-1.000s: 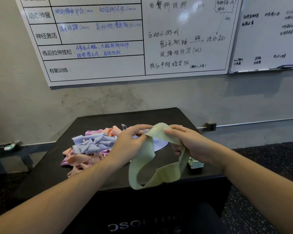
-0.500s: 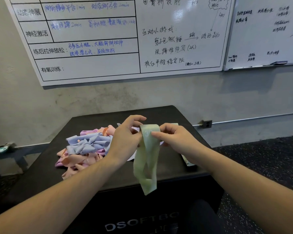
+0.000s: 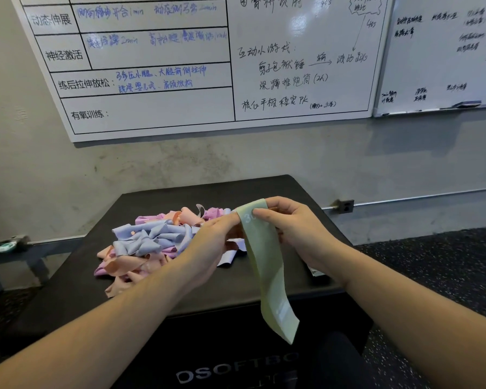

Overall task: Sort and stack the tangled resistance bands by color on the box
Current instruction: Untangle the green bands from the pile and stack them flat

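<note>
Both hands pinch the top of the green band [image 3: 267,265]: left hand [image 3: 213,242], right hand [image 3: 295,226]. The band hangs lengthwise downward over the box's [image 3: 300,197] near edge. The tangled pile [image 3: 152,242] lies left, nearer the left hand.

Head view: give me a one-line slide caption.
Both hands, left hand and right hand, pinch a flattened green band above the black box, beside the tangled pile.

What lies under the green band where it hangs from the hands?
Under the green band, pinched by the left hand and right hand, are the black box top and a white band end. What lies directly behind it is covered.
</note>
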### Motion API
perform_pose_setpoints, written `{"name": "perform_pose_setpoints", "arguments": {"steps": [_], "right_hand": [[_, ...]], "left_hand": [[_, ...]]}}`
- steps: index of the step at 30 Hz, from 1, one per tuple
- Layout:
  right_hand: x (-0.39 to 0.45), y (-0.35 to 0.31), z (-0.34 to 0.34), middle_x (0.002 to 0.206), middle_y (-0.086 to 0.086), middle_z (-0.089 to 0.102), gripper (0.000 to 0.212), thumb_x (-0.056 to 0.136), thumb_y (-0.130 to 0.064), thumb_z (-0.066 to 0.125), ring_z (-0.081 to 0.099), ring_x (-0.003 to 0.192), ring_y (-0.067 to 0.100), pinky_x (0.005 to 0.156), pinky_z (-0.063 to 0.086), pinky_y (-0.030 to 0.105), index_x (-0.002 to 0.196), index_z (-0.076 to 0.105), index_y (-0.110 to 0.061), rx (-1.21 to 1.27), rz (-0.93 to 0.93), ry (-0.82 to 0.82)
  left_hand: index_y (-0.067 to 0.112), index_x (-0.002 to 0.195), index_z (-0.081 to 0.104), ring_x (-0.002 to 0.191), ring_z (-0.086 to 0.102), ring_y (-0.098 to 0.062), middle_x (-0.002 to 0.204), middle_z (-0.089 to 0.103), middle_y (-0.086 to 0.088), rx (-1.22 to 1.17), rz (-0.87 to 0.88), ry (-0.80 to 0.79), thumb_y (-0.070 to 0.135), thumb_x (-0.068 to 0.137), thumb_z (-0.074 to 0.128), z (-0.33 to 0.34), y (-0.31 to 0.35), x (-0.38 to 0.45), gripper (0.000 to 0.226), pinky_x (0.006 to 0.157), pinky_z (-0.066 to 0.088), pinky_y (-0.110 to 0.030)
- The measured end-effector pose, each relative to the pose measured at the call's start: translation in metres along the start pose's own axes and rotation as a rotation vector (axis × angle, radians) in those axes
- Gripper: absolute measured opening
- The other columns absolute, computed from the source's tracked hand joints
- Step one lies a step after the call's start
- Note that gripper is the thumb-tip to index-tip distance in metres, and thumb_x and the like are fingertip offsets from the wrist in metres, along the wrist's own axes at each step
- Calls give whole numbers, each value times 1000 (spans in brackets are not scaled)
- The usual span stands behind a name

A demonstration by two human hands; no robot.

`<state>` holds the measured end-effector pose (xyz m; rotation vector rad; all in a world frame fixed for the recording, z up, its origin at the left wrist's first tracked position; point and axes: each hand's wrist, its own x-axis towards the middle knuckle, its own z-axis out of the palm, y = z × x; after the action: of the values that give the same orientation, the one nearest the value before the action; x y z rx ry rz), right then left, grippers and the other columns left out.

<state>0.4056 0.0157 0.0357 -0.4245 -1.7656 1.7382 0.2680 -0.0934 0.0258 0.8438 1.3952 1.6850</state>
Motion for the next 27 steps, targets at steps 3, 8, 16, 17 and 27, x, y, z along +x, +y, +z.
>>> {"name": "perform_pose_setpoints", "arguments": {"steps": [3,8,16,17,27], "right_hand": [[3,0,-1,85,5,71,9,90,-19,75,68,78,15,72,52,39,98,76,-14,-31,-28,39],[3,8,-5,77,3,63,4,90,-12,74,62,71,12,70,51,36,94,75,-14,-89,-103,87],[2,45,-11,91,6,61,39,87,-25,79,61,78,19,67,53,33,107,47,-18,-68,-38,126],[1,54,-14,96,7,68,42,84,-29,82,67,81,20,71,55,33,109,49,-20,-105,2,84],[-7,96,-45,81,-11,63,11,102,-24,59,57,74,-2,72,47,22,91,60,-28,-480,53,-49]], "left_hand": [[8,130,62,113,65,-29,124,70,-14,3,-27,-75,27,106,34,3,-1,-3,42,101,48,-42],[23,129,63,117,67,-34,124,71,-10,84,46,-74,29,106,49,15,-11,-5,27,91,55,-44],[3,128,60,101,72,-30,110,75,-16,-103,43,41,14,106,48,21,-14,17,27,87,60,-43],[0,129,57,95,74,-29,106,76,-17,-153,30,35,13,107,46,21,-12,20,28,79,62,-40],[7,115,54,78,74,-20,98,68,-12,-313,14,139,0,106,39,28,5,76,19,62,61,-38]]}}
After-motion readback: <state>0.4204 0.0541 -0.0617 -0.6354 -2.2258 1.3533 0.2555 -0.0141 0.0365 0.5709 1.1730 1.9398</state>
